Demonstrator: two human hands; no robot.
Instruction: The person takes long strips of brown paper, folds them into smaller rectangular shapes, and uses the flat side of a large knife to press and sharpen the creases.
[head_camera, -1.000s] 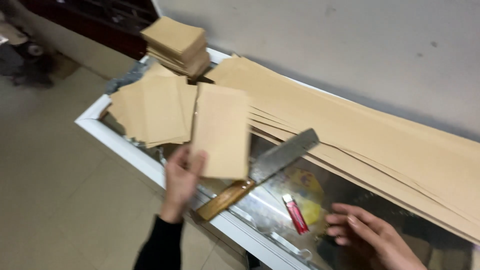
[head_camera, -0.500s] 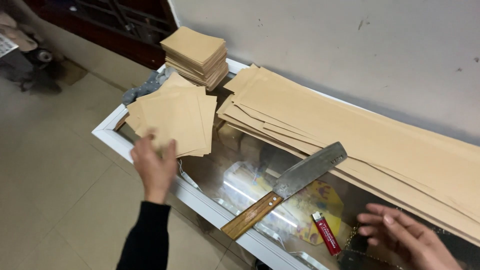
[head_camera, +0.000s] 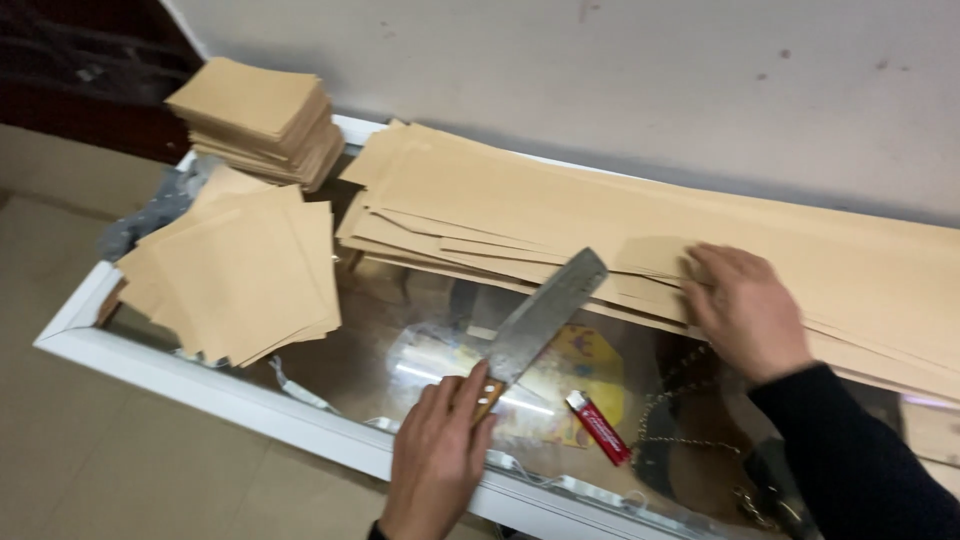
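Two hands are at work over a glass-topped worktop (head_camera: 250, 400) with a white frame; the left hand (head_camera: 440, 450) lies over the wooden handle of a long flat knife (head_camera: 545, 315), fingers draped on it, grip closing around the handle though I cannot tell whether it has fully wrapped; the steel blade points up and away toward the wall, its tip lying on the edge of the long paper strips (head_camera: 560, 200). The right hand (head_camera: 745, 310) is flat on those strips, palm down, fingers spread, holding nothing, just pressing the top sheets.

Paper everywhere: the long brown strips are fanned along the wall side; a loose spread of cut squares (head_camera: 235, 270) sits near the left end; behind it a neat stack of squares (head_camera: 255, 105) stands at the far corner. A red lighter (head_camera: 598, 428) lies on the glass just right of the left hand, close to the blade's line.

To do it well, I'd judge: get the whole handle seated in the palm before lifting, since the blade is long and would tip; keep the pressing fingers well behind wherever the edge travels; square up the fanned strips under that flat palm so they don't slide; mind the lighter and the glass beneath, which would not take a hard stroke kindly.
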